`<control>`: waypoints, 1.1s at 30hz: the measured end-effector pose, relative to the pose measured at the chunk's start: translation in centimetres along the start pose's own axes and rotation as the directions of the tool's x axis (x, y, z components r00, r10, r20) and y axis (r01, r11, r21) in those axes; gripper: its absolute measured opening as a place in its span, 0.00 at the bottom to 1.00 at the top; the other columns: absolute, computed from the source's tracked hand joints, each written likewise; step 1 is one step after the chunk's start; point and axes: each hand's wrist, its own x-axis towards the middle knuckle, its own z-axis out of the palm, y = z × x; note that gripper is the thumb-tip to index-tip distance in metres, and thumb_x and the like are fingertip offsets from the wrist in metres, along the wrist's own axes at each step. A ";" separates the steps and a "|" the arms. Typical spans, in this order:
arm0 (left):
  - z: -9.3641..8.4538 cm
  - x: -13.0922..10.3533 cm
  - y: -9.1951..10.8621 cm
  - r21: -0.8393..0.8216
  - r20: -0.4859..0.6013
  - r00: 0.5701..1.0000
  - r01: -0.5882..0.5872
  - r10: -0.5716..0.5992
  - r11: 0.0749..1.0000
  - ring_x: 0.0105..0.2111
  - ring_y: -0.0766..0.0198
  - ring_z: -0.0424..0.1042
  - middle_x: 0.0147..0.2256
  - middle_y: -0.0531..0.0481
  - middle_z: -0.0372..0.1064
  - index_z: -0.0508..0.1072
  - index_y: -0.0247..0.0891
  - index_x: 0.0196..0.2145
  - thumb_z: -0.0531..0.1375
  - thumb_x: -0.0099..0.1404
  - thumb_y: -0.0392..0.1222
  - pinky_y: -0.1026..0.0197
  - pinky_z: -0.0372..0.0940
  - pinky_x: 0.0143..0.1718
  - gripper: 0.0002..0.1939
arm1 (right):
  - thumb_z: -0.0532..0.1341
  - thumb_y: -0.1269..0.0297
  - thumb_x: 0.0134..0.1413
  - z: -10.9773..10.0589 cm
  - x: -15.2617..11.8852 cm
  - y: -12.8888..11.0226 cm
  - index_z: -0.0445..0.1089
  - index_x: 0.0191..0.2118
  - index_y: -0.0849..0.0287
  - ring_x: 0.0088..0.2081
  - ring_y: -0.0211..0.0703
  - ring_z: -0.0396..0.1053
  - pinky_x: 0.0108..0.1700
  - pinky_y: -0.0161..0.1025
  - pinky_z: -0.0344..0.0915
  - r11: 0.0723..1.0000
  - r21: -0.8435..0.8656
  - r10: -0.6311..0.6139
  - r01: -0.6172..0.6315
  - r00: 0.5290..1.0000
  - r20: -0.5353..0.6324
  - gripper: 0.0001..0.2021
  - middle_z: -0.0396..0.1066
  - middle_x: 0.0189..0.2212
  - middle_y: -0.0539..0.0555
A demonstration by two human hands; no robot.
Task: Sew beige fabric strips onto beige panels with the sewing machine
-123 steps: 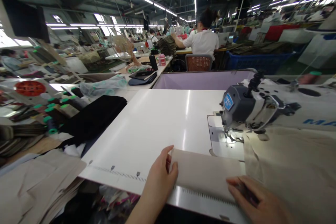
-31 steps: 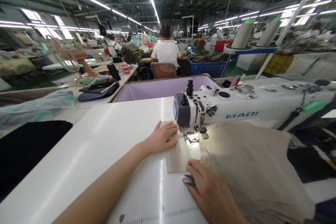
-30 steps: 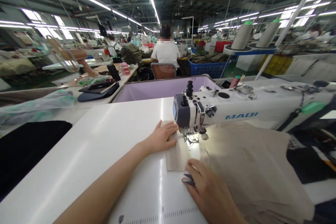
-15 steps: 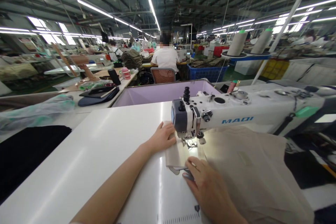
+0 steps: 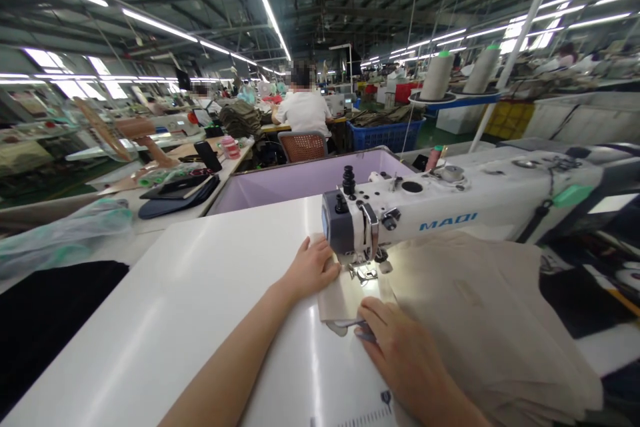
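A beige piece of fabric (image 5: 470, 300) lies under the presser foot (image 5: 367, 273) of a white sewing machine (image 5: 450, 203) and spreads to the right over the table. My left hand (image 5: 313, 267) rests flat on the fabric's left part, beside the machine head, with its fingers stretched out. In front of the foot, my right hand (image 5: 395, 343) pinches the near edge of the fabric between thumb and fingers. A grey-blue sliver (image 5: 369, 334) shows between thumb and fingers; I cannot tell what it is. The machine's lamp lights the cloth around the needle.
The white tabletop (image 5: 220, 293) reaches to the left, with black cloth (image 5: 60, 333) beyond its edge. A lilac-lined bin (image 5: 300, 177) stands behind the machine. Thread cones (image 5: 436, 77) sit on a stand to the right. A person in a white shirt (image 5: 303, 112) sits ahead.
The camera view has swung slightly right, so the background sits further left. Both hands keep nearly the same places on the fabric; the fabric's near corner lies marginally closer to me.
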 end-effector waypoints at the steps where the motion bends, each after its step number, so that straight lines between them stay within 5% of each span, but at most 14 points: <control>1: 0.0 0.0 0.0 -0.001 0.002 1.000 -0.006 0.006 1.000 0.56 0.50 0.66 0.54 0.44 0.72 0.73 0.40 0.49 0.58 0.70 0.44 0.46 0.54 0.63 0.13 | 0.61 0.75 0.60 0.0 0.0 0.0 0.72 0.45 0.57 0.43 0.49 0.74 0.42 0.42 0.72 1.000 0.007 0.007 -0.007 1.000 0.008 0.10 0.76 0.46 0.55; 6: 0.4 0.0 -0.3 -0.002 -0.010 1.000 -0.014 0.014 1.000 0.57 0.48 0.66 0.56 0.45 0.71 0.73 0.43 0.53 0.59 0.71 0.50 0.44 0.55 0.63 0.16 | 0.61 0.73 0.61 0.0 0.1 0.0 0.72 0.44 0.56 0.45 0.49 0.74 0.44 0.41 0.71 0.998 0.038 0.043 -0.044 0.999 0.025 0.08 0.75 0.48 0.55; 25: -0.1 0.5 0.0 0.065 -0.010 1.000 -0.003 0.004 0.998 0.59 0.49 0.66 0.56 0.45 0.71 0.73 0.43 0.52 0.62 0.69 0.46 0.43 0.56 0.63 0.15 | 0.60 0.74 0.63 -1.3 1.3 -0.6 0.72 0.43 0.58 0.42 0.47 0.75 0.41 0.41 0.70 0.994 -0.006 0.109 -0.110 0.979 0.174 0.06 0.75 0.45 0.53; 30: -0.3 -0.3 1.9 0.137 -0.054 0.997 0.059 -0.052 0.989 0.57 0.45 0.67 0.51 0.42 0.73 0.74 0.39 0.45 0.60 0.70 0.41 0.30 0.49 0.64 0.08 | 0.61 0.73 0.62 -1.7 1.7 -0.5 0.73 0.42 0.58 0.42 0.47 0.76 0.39 0.39 0.69 0.992 -0.048 0.127 -0.120 0.970 0.208 0.06 0.75 0.46 0.53; 33: -0.1 -2.5 4.2 0.108 -0.019 0.999 -0.041 0.044 0.993 0.51 0.49 0.71 0.45 0.43 0.74 0.74 0.38 0.40 0.57 0.70 0.34 0.39 0.62 0.59 0.06 | 0.61 0.73 0.62 -1.8 1.3 -0.5 0.73 0.46 0.57 0.43 0.48 0.76 0.40 0.40 0.70 0.993 -0.038 0.120 -0.114 0.963 0.242 0.09 0.74 0.49 0.53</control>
